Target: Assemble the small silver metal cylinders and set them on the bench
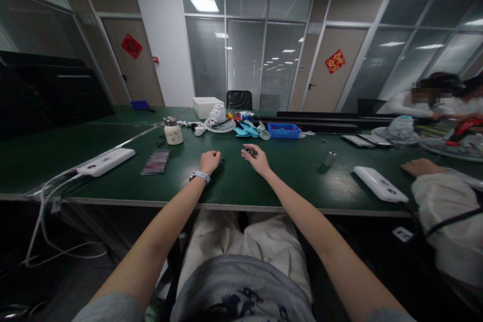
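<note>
My left hand point(210, 162), with a watch point(199, 176) at the wrist, is closed just above the green table, its fingers curled. A tiny dark thing shows beside its fingertips, and I cannot make out what the fingers hold. Between thumb and fingers, my right hand point(258, 159) grips a small round dark part with a pale metallic rim point(248, 150). The two hands are a short gap apart. Beyond them lie light blue fan blades point(249, 130) and a white fan with a round grille point(220, 125).
A blue basket point(284, 131), a cream bottle point(173, 134) and a white box point(207, 107) stand farther back. White power banks point(107, 162) point(380, 183) lie at both sides. A small metal cylinder point(331, 158) stands right. A co-worker's sleeve point(445, 211) reaches in at the right.
</note>
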Demonstrator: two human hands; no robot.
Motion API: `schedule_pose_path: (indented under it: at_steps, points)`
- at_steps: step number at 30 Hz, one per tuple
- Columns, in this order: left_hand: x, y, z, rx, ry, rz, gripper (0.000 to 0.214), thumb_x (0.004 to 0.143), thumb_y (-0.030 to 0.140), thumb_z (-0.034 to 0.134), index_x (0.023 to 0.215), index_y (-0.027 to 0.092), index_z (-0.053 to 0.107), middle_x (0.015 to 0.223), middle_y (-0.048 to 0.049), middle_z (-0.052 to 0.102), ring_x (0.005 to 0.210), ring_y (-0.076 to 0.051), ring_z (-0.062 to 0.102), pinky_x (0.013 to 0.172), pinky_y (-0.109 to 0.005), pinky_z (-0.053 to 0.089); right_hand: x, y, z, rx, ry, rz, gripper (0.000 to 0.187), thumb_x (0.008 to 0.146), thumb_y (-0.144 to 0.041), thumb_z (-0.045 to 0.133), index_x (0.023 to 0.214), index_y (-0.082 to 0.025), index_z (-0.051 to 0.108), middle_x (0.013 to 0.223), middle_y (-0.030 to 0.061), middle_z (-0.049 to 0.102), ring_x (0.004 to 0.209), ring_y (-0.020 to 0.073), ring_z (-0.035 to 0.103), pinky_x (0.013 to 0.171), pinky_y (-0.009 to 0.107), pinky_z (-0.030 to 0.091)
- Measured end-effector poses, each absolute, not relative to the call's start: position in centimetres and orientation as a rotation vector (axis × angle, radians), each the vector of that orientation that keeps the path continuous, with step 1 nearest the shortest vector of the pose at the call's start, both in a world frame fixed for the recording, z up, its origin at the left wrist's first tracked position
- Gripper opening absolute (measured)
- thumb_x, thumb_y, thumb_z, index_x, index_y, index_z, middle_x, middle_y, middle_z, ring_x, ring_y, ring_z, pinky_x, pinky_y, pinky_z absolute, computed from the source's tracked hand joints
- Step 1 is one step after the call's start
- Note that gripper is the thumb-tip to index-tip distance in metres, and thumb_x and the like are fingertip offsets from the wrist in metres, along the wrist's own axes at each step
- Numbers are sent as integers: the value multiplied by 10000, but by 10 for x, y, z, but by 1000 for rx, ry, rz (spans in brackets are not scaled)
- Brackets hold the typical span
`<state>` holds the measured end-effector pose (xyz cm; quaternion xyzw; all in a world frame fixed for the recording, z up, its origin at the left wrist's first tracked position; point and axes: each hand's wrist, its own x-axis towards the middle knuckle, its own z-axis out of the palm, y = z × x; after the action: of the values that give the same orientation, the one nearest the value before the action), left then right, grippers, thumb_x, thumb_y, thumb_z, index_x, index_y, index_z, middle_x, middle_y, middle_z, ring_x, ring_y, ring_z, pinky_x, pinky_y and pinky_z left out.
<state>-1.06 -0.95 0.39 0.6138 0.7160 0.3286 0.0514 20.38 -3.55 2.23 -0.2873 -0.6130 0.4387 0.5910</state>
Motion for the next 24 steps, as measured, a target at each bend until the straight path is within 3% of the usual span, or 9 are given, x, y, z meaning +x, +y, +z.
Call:
schedule_pose_path:
  at_steps: [4,11,14,19,24]
  points:
    - [-10,-10,4,1866,2173,1009,402,851,399,369,731,197,696,778,-87,706,732,-190,607,637,-259,372,205,-30,24,-672,-1315,1085,293,816,-487,586,946,-226,618,996,16,617,678,89,624,539,190,510]
    - [-10,-10,4,1864,2188,994,409,856,401,372,770,188,711,817,-95,713,775,-200,618,661,-256,388,206,-20,15,-711,-1381,993,328,806,-528,565,926,-227,509,979,22,621,724,135,627,522,231,515]
    - [-10,-10,5,1870,2183,991,414,858,403,367,770,188,710,806,-95,712,764,-201,618,657,-258,388,206,-18,12,-696,-1420,945,361,792,-523,576,980,-238,458,1014,48,622,865,186,631,591,282,542]
    - [-11,-10,4,1872,2185,987,413,858,399,366,763,188,708,804,-96,711,757,-202,615,651,-260,384,207,-17,12,-662,-1493,750,303,812,-383,577,1039,-241,434,1018,58,602,1032,191,578,863,360,501]
    - [-10,-10,5,1869,2184,993,418,860,400,365,762,185,710,798,-99,709,753,-203,613,650,-262,384,209,-22,14,-665,-1622,626,358,813,-243,519,1160,-247,431,1072,58,550,984,178,559,824,334,493]
